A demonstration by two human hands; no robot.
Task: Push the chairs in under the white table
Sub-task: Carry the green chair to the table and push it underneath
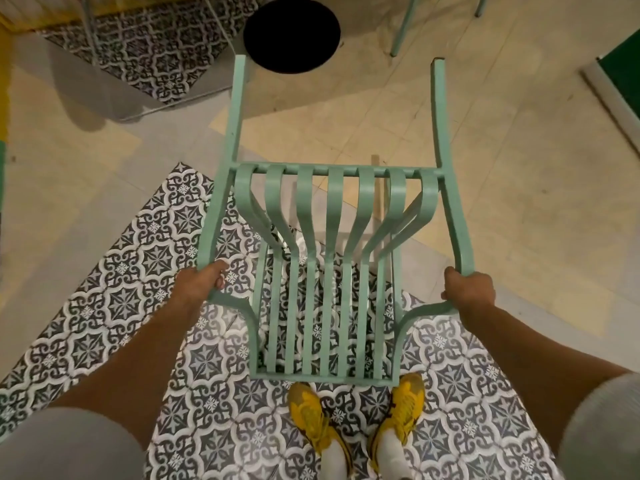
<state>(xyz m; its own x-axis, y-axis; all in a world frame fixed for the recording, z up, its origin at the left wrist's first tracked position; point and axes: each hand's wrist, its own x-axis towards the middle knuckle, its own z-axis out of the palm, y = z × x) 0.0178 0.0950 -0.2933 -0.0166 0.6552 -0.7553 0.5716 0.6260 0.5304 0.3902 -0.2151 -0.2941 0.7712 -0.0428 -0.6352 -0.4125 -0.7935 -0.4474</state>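
Note:
A mint-green slatted metal chair fills the middle of the head view, seen from above, with its slatted panel near my feet and two long bars reaching away from me. My left hand is closed around the left curved bar of the frame. My right hand grips the right curved bar. The white table top is not in view; a round black base sits on the floor just beyond the chair's far ends.
Thin green legs of another chair stand at the top right. A patterned tile patch lies at the top left under thin metal legs. A green board is at the right edge. My yellow shoes stand on patterned floor.

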